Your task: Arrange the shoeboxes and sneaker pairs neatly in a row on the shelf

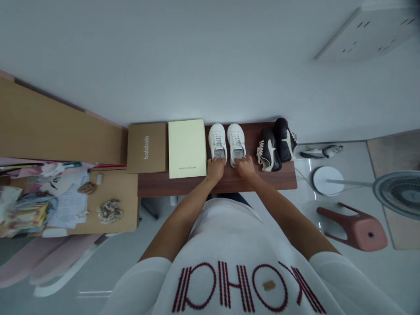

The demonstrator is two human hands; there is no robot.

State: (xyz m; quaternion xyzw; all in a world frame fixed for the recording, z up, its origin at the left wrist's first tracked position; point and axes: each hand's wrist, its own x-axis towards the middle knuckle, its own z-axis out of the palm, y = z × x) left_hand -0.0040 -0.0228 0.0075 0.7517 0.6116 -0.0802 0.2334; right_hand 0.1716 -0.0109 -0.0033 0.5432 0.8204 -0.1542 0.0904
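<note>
Two white sneakers (217, 136) stand side by side on a dark wooden bench (154, 186), toes toward the wall. My left hand (216, 169) has its fingers closed on the heel of the left sneaker. At the heel of the right white sneaker (236, 138), my right hand (245, 167) grips in the same way. To the right lies a pair of black shoes with white trim, one black shoe (269, 151) on its side against the other black shoe (285, 140). A pale yellow box (187, 146) is left of the sneakers, beside a brown shoebox (147, 162).
At the left a cluttered desk (127, 205) holds papers and a scrunchie (110, 211), with pink chairs (62, 258) below. On the right floor are a standing fan (402, 192), its round base (328, 180), a reddish stool (364, 229) and more shoes (321, 152). A wall runs behind the bench.
</note>
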